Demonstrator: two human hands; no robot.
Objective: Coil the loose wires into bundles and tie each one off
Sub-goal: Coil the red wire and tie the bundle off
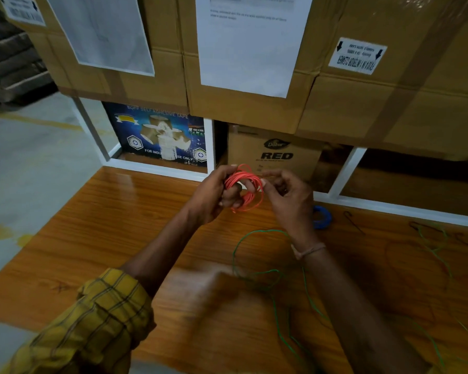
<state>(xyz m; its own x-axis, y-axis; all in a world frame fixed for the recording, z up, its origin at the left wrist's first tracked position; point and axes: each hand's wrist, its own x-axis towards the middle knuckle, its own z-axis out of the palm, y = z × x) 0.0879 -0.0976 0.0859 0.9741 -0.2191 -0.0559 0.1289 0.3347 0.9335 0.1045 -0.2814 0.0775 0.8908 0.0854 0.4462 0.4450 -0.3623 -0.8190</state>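
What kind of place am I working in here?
Probably a warehouse or stockroom: taped cartons with paper labels are stacked on a white rack behind the wooden table, and the floor is bare concrete with yellow markings.

A storeroom or warehouse: taped cartons (389, 85) with shipping labels (358, 55) and papers (250, 47) stacked on a white rack (157, 168), an adhesive-tape box (157, 133) below, bare concrete floor (33, 157) beside a wooden table (135, 225).
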